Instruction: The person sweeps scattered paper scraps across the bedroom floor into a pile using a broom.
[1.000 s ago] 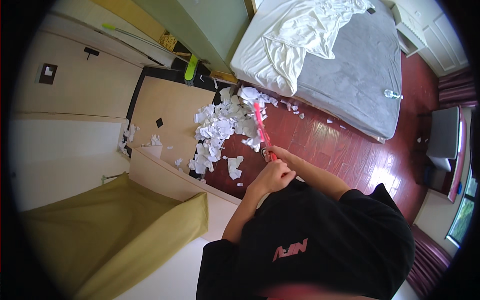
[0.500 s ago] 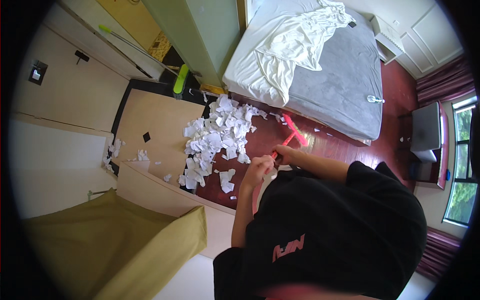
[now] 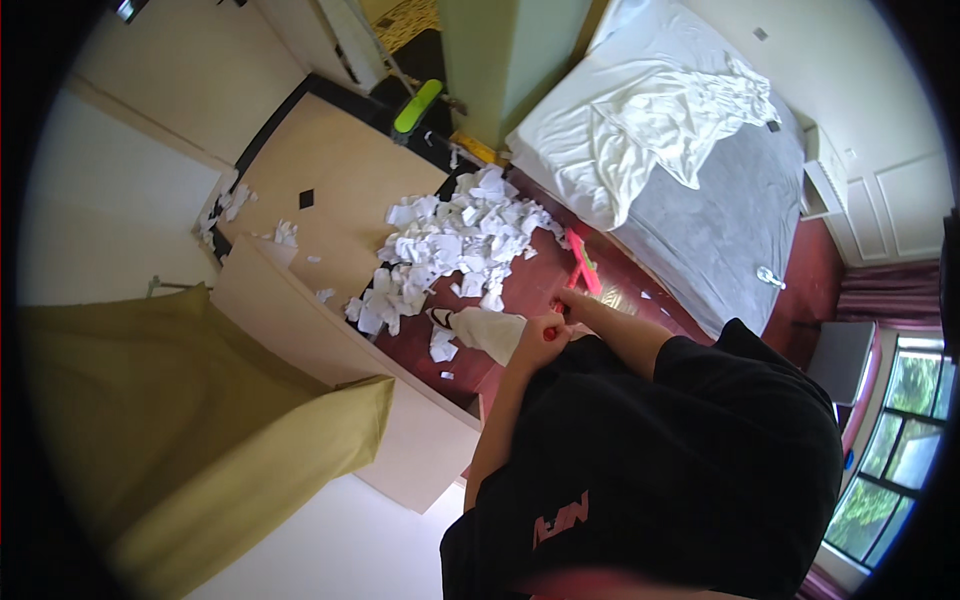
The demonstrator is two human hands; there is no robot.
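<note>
**Paper scraps on the red floor**

The dark red wooden floor carries a heap of torn white paper scraps, spread up and to the left of the grip. A red broom head rests on the floor just above the grip, at the heap's right edge. A few loose scraps lie just left of the grip. The bed, well right of the grip, bears a rumpled white sheet.

Both hands meet in front of the chest.

The left hand is curled in a closed grip, forearm bent up from the elbow. The right hand sits just beyond, touching it, fingers folded, forearm bare.
</note>
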